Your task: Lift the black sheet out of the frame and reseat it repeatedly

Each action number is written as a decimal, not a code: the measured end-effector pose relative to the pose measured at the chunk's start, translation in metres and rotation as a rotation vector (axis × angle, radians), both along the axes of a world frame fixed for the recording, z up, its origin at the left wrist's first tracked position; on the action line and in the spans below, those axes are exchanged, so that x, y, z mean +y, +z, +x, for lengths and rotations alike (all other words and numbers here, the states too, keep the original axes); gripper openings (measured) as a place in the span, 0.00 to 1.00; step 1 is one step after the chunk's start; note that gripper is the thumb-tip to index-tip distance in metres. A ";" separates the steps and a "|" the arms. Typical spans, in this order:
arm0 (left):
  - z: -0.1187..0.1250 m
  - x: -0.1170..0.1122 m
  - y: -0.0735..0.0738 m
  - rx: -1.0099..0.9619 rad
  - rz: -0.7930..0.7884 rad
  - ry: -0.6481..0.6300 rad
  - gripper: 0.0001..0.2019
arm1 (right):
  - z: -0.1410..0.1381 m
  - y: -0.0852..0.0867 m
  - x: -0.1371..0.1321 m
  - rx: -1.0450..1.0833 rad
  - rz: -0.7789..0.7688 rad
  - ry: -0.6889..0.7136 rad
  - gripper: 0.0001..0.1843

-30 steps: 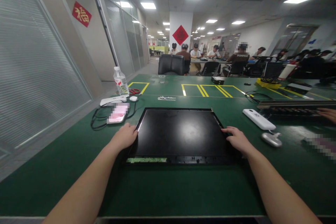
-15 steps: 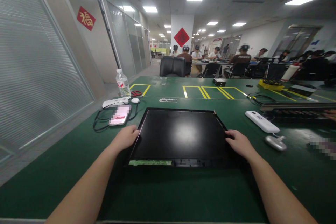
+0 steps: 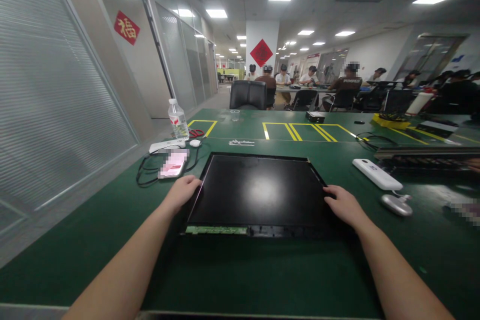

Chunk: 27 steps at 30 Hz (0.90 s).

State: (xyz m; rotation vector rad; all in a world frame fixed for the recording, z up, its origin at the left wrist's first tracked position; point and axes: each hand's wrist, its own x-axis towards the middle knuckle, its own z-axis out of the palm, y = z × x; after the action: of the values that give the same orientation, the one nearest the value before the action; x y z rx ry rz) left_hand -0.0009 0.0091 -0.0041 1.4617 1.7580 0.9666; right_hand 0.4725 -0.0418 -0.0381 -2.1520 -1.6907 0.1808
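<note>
Left hand curled over left edge of black panel; right hand, fingers together, grips right edge. Panel flat on green table; water bottle far left.

body: two bare hands seen | left hand: uncovered, forearm behind fingers shown bare | right hand: uncovered, forearm behind fingers shown bare | nails: detail not resolved
</note>
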 end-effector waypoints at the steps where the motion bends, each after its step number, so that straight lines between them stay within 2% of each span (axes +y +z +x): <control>1: 0.001 -0.001 0.001 -0.041 -0.008 0.016 0.13 | 0.000 0.000 0.000 0.002 0.003 0.001 0.21; 4: 0.005 -0.003 0.003 -0.188 -0.047 0.070 0.17 | 0.000 0.000 0.000 0.002 0.013 0.002 0.21; 8: 0.010 -0.005 0.008 -0.392 -0.106 0.129 0.16 | -0.001 0.001 -0.001 -0.007 -0.029 -0.001 0.24; 16: 0.015 -0.007 0.017 -0.544 -0.135 0.183 0.13 | 0.002 -0.004 0.000 0.015 0.014 -0.005 0.23; 22: 0.020 -0.009 0.023 -0.670 -0.181 0.253 0.06 | 0.006 -0.008 0.002 0.053 0.049 -0.008 0.23; 27: 0.019 -0.009 0.021 -0.862 -0.308 0.211 0.03 | 0.005 -0.006 0.001 0.049 0.042 0.004 0.23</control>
State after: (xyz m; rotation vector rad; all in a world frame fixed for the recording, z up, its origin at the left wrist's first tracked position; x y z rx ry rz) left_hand 0.0185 0.0003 0.0174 0.5249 1.3247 1.1381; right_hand 0.4774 -0.0411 -0.0440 -2.0975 -1.6570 0.1953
